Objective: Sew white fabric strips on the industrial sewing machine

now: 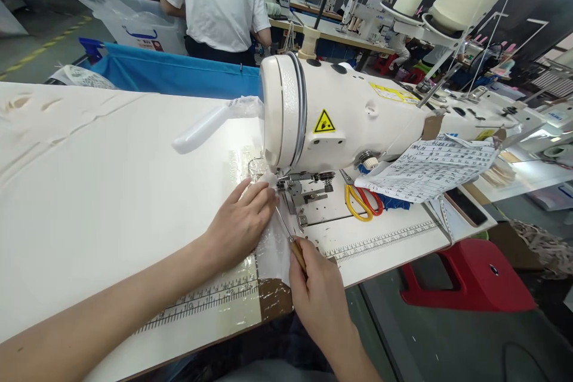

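A white industrial sewing machine (pixel 340 119) lies across the white table (pixel 89 191). My left hand (pixel 239 224) rests flat on a narrow strip of white fabric (pixel 273 250) just in front of the needle and presser foot (pixel 286 185), fingertips touching the cloth. My right hand (pixel 320 295) grips a slim awl-like tool with a wooden handle (pixel 298 253); its metal tip points up along the fabric toward the presser foot. The fabric hangs over the table's front edge between my hands.
Yellow and red scissors (pixel 360 200) lie right of the needle plate, beside a printed paper sheet (pixel 430 170) and a dark phone (pixel 465 206). A red stool (pixel 470 277) stands lower right. A person in a white shirt (pixel 215 0) stands behind a blue bin (pixel 170 71).
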The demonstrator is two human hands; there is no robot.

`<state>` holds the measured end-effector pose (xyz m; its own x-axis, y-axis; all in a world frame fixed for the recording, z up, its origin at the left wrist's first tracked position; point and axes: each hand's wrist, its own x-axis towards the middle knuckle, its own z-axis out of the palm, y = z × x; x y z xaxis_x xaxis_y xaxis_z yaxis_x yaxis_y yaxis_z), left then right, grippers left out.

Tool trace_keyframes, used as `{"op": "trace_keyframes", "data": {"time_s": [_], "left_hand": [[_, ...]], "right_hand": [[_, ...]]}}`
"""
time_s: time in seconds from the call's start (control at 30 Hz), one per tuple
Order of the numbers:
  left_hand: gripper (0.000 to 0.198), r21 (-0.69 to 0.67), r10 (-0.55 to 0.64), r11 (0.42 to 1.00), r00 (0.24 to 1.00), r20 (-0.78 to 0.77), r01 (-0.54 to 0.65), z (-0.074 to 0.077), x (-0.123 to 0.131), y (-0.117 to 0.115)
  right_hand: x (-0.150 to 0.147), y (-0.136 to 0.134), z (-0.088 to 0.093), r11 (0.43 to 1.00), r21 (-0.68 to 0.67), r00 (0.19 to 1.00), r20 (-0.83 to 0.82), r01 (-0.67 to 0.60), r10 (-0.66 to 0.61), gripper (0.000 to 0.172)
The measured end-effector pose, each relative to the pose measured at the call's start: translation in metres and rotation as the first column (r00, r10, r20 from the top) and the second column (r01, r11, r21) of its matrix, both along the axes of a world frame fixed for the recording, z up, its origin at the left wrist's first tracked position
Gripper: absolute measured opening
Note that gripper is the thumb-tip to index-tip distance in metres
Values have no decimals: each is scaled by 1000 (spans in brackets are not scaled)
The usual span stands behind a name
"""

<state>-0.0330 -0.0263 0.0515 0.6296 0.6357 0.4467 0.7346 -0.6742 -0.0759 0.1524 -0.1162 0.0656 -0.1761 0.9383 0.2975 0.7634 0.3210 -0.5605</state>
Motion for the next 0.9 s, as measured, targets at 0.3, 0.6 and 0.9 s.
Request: {"op": "trace_keyframes", "data": {"time_s": [0.3, 0.6, 0.9], "left_hand": [[43, -2, -57, 998, 998, 12, 57, 4, 16, -17], [44, -31, -55, 998, 998, -19, 54, 6, 14, -19], [44, -55, -47, 997, 999, -23, 45, 2, 16, -24]], "right_hand": [[6, -7, -1, 1000, -11, 1000, -10, -24, 24, 27], [36, -10, 2, 987, -159, 974, -216, 36, -70, 27], [45, -10, -11, 964, -265, 887, -442, 10, -131, 27]]}}
